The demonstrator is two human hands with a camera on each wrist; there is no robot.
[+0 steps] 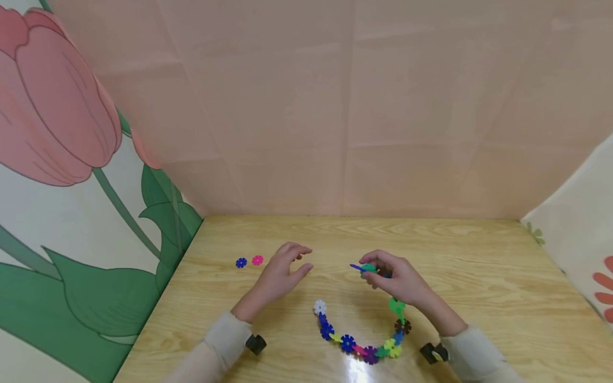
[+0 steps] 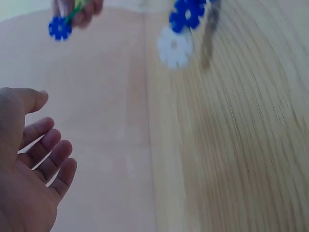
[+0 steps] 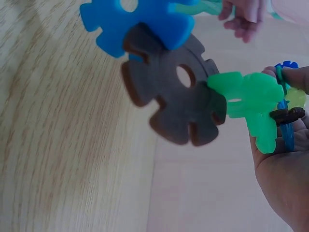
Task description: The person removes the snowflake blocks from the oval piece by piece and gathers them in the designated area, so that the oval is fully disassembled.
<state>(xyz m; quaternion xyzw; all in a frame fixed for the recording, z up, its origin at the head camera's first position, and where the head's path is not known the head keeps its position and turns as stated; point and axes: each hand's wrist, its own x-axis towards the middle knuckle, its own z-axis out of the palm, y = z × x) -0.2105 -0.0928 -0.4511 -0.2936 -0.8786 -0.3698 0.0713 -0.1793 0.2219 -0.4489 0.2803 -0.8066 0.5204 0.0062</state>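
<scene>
Chain of slotted flower discs [image 1: 371, 355] curves over the near part of the counter [image 1: 479, 266], from the white disc [image 1: 320, 307] at its loose end round to the green disc [image 1: 396, 305] just below the right hand [image 1: 397, 271]. Can't tell how much of it rests on the surface.

Right hand: pinched closed near the chain's other end, holding a teal disc [image 1: 368, 268]; the blue end disc [image 1: 355, 266] sticks out past the fingertips, pointing left. Left hand [image 1: 283, 266]: thumb well apart from loosely bent fingers, nothing seen in it, raised between the spare discs and the right hand.

Step in hand, my read: lengthening the chain, between two links. Two spares sit left of the left hand: blue spare [image 1: 241, 263] and pink spare [image 1: 257, 260]. Next move likely calls for picking one, then lining its slot up with the blue end disc while the right hand steadies it.
</scene>
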